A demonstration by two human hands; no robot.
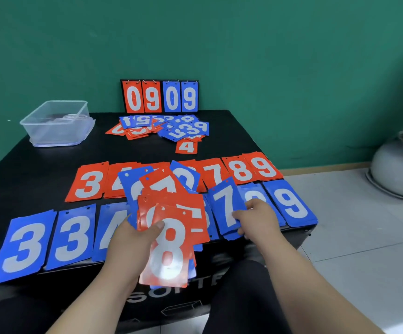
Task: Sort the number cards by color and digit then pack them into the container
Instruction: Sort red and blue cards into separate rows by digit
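Observation:
My left hand [133,239] grips a fanned stack of red and blue number cards, a red 8 [169,251] on top, over the front middle of the black table [39,169]. My right hand [256,218] pinches a blue 7 card [227,203] at the blue 7 pile. A red row [244,169] runs 3 to 9 behind a blue row [31,244] showing 3, 3, 4, 9. An unsorted heap of cards [166,127] lies at the back, a red 4 [186,146] before it. The clear plastic container [55,124] stands at the back left.
A flip scoreboard [159,96] reading 0909 stands against the green wall behind the heap. A grey round pot [398,165] sits on the tiled floor to the right. The table's right edge drops off just past the blue 9 pile [292,203].

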